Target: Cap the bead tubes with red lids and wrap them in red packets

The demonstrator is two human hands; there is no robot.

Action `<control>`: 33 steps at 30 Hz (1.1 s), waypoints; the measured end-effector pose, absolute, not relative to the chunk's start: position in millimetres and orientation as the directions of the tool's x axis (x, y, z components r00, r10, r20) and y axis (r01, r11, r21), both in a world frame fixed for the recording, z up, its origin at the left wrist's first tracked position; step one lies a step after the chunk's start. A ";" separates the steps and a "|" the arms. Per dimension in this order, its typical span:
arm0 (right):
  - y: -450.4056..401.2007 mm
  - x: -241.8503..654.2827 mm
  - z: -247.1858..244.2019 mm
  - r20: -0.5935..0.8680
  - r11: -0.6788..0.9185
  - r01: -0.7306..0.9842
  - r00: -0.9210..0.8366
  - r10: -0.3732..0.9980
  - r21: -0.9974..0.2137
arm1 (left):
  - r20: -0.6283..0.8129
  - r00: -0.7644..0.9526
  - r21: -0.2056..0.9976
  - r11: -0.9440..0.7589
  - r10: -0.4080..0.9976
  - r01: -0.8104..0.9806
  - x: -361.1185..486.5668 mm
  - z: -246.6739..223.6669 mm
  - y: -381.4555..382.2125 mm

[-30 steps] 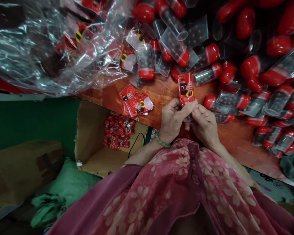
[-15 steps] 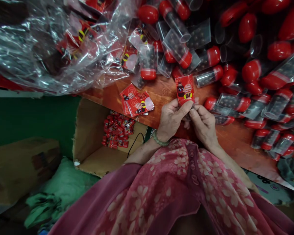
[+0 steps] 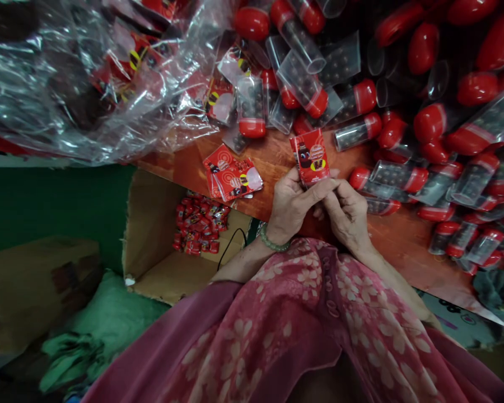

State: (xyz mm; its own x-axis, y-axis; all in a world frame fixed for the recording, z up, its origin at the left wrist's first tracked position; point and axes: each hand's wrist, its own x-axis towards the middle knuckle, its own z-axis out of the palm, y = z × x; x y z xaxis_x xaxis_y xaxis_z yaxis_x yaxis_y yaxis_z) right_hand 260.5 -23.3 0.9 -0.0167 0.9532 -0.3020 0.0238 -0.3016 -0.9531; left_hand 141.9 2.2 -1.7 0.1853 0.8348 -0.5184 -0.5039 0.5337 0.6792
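A red printed packet (image 3: 311,157) stands upright above my two hands, near the table's front edge. My left hand (image 3: 292,204) is closed round its lower left part, thumb across the bottom. The fingertips of my right hand (image 3: 346,210) are pinched together at the packet's lower right corner, touching my left thumb; what they grip there is too small to tell. Left of my hands, several flat red cards (image 3: 237,178) lie overlapping on the orange-brown table (image 3: 269,162). Behind the packet lie clear tubes with red caps (image 3: 252,106), filled with dark beads.
Many more red-capped tubes (image 3: 479,176) cover the right and back of the table. A clear plastic bag (image 3: 151,101) with red cards inside lies at the back left. Below the left edge, an open cardboard box (image 3: 147,240) holds small red packets (image 3: 199,221).
The packet has shifted slightly left and now leans to the left. My left thumb reaches further right along its bottom, close to my right fingertips.
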 end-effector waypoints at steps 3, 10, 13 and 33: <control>-23.6 261.0 -0.6 -0.297 -0.297 0.010 -0.033 0.954 -0.955 | -0.510 0.162 0.678 0.511 0.845 -0.528 140.1 -5.0 1.0; -21.8 262.3 1.2 -0.345 -0.348 -0.040 -0.065 0.936 -0.937 | -0.529 0.230 0.654 0.565 0.817 -0.503 135.8 -4.1 0.6; -19.4 262.3 3.4 -0.401 -0.418 -0.133 -0.138 0.906 -0.899 | -0.525 0.280 0.641 0.590 0.804 -0.490 134.9 -1.4 1.9; -16.9 266.6 1.3 -0.292 -0.291 0.038 -0.019 0.956 -0.956 | -0.538 0.216 0.613 0.554 0.815 -0.563 139.6 -0.6 3.9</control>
State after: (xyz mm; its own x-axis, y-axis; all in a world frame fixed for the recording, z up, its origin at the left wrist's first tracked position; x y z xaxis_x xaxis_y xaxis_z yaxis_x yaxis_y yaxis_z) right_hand 266.6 -16.9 1.3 -0.0187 0.9564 -0.2915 0.0376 -0.2907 -0.9561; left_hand 139.6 3.9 -0.6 0.2157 0.8150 -0.5378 -0.5630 0.5538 0.6135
